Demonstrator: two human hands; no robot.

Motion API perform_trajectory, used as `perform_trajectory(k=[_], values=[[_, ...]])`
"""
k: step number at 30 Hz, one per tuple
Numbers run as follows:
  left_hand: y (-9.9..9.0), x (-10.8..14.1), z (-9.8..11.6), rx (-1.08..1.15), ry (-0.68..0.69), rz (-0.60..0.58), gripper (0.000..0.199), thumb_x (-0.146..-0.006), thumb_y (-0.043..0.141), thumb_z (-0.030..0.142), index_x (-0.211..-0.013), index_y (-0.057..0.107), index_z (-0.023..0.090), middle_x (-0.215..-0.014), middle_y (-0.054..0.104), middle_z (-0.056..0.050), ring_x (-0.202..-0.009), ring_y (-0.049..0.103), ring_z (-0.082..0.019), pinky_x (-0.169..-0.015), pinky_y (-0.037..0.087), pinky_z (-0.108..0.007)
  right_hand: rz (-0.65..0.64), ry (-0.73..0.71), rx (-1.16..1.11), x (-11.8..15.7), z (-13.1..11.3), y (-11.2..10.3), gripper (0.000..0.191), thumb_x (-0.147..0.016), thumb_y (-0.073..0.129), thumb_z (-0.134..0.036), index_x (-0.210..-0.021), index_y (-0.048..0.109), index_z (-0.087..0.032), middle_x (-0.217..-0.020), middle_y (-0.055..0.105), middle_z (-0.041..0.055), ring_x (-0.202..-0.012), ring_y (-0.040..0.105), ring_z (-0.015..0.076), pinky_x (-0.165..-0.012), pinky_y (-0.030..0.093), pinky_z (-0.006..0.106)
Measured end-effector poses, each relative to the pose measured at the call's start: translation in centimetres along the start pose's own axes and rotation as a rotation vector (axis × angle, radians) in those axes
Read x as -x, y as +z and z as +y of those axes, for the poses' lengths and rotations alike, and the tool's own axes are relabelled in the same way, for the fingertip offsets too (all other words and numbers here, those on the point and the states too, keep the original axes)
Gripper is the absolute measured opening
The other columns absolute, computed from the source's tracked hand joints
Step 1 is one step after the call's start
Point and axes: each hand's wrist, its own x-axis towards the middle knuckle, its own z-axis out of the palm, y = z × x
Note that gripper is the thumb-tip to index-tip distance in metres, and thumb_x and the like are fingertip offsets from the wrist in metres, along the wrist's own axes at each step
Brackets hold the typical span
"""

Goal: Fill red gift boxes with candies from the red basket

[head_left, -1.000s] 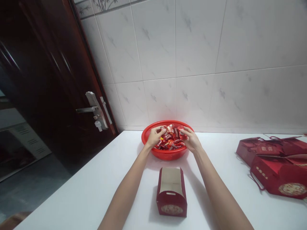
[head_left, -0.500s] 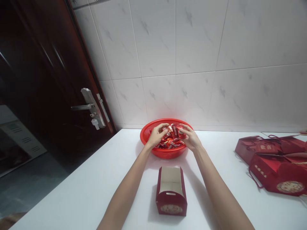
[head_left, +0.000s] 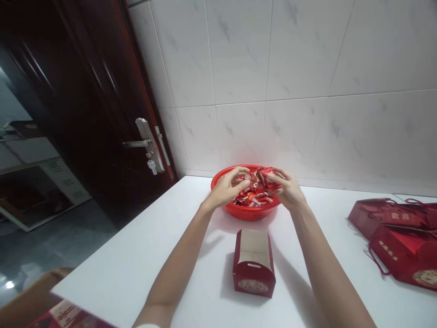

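A red plastic basket (head_left: 251, 214) holds a pile of wrapped candies (head_left: 254, 199), mostly red. My left hand (head_left: 228, 187) is over its left side, thumb and fingers curled around a red wrapper with a white hexagon mark; part of the grip is hidden. Above the basket's right side, my right hand (head_left: 288, 189) pinches red wrapped candies (head_left: 266, 177) between thumb and fingers. Between my forearms, in front of the basket, stands an open-topped dark red carton (head_left: 254, 278) with a pale inside and a slot in its front flap.
Several dark red gift boxes (head_left: 392, 246) with cords stand at the right of the white table (head_left: 164, 241). A tiled wall (head_left: 297, 132) rises behind. At left is a dark door with a handle (head_left: 146, 143). Another person's arm (head_left: 34, 296) shows at lower left, beside red printed packaging.
The view has shifted, so the basket and carton appear farther right. My left thumb and fingers are wider apart. More of the red candies in my right hand shows. Another person's arm has come further into view.
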Motion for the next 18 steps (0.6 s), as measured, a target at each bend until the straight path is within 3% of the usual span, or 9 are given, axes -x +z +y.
perform_trajectory(k=[3, 6, 9, 13, 18], values=[[-1.2, 3.7, 3.2, -0.095, 0.072, -0.205, 0.021, -0.091, 0.062, 0.038, -0.094, 0.074, 0.022, -0.123, 0.067, -0.008, -0.125, 0.055, -0.027, -0.104, 0.043, -0.038, 0.000, -0.052, -0.015, 0.7, -2.1, -0.6, 0.040, -0.051, 0.093, -0.022, -0.084, 0.070, -0.022, -0.079, 0.074, -0.0014, -0.071, 0.068, 0.0149, -0.065, 0.058, 0.027], [-1.6, 7.8, 4.7, -0.215, -0.007, -0.383, 0.021, -0.093, 0.060, 0.039, -0.093, 0.076, 0.026, -0.140, 0.057, -0.006, -0.131, 0.051, -0.027, -0.108, 0.039, -0.041, -0.013, -0.110, -0.011, 1.6, -3.8, -1.0, 0.036, -0.056, 0.091, -0.022, -0.086, 0.071, -0.023, -0.080, 0.073, -0.0017, -0.074, 0.069, 0.0160, -0.072, 0.060, 0.031], [-1.1, 10.8, 4.6, -0.285, -0.132, -0.476, 0.026, -0.095, 0.055, 0.042, -0.099, 0.076, 0.028, -0.146, 0.052, -0.007, -0.132, 0.050, -0.028, -0.107, 0.040, -0.042, -0.040, -0.125, 0.029, 2.8, -4.6, -0.8, 0.033, -0.058, 0.089, -0.022, -0.086, 0.072, -0.025, -0.081, 0.073, -0.0018, -0.074, 0.068, 0.0163, -0.070, 0.059, 0.032], [0.1, 11.9, 3.8, -0.279, -0.178, -0.422, 0.027, -0.095, 0.053, 0.041, -0.096, 0.074, 0.024, -0.142, 0.054, -0.009, -0.129, 0.053, -0.028, -0.104, 0.042, -0.039, -0.111, -0.082, 0.087, 4.9, -4.9, 0.2, 0.034, -0.058, 0.090, -0.024, -0.087, 0.073, -0.024, -0.086, 0.074, 0.0002, -0.075, 0.068, 0.0169, -0.070, 0.059, 0.032], [1.3, 11.4, 3.7, -0.282, -0.173, -0.330, 0.023, -0.090, 0.056, 0.039, -0.088, 0.072, 0.022, -0.124, 0.063, -0.009, -0.109, 0.061, -0.024, -0.085, 0.050, -0.033, -0.213, -0.053, 0.189, 7.2, -5.4, 1.2, 0.032, -0.063, 0.089, -0.027, -0.089, 0.072, -0.023, -0.091, 0.074, 0.0022, -0.079, 0.068, 0.0174, -0.070, 0.056, 0.030]])
